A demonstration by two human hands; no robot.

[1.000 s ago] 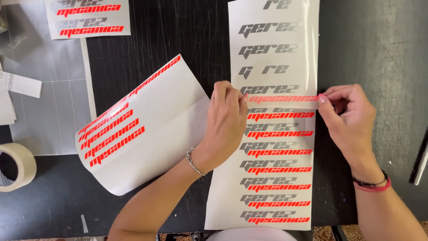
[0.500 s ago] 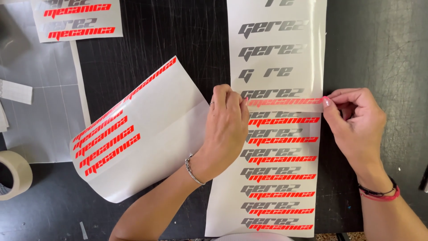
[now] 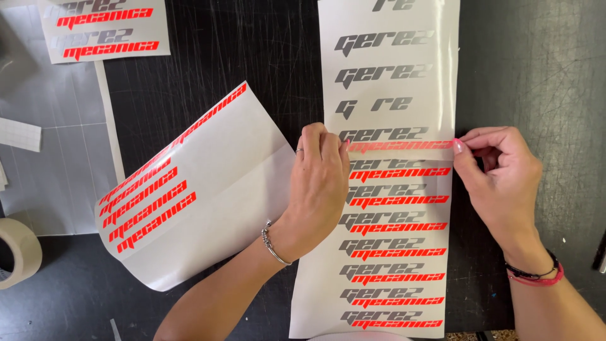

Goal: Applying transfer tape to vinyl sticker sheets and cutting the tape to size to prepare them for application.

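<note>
A tall white backing sheet (image 3: 391,38) with rows of grey and orange-red cut lettering lies on the dark table. A clear tape strip carrying orange-red lettering (image 3: 401,146) stretches across the sheet just under a grey word. My left hand (image 3: 319,183) pinches the strip's left end, fingers resting on the sheet. My right hand (image 3: 502,180) pinches its right end at the sheet's right edge. Rows below carry both colours; those above are grey only.
A curled white sheet with several orange-red words (image 3: 189,189) lies left of my left hand. A smaller lettered sheet (image 3: 104,28) sits top left on grey gridded backing paper (image 3: 57,164). A roll of masking tape (image 3: 17,252) rests at the left edge.
The strip with orange-red lettering has stayed stretched between both hands over the same row. The view has shifted slightly; the hands have barely moved.
</note>
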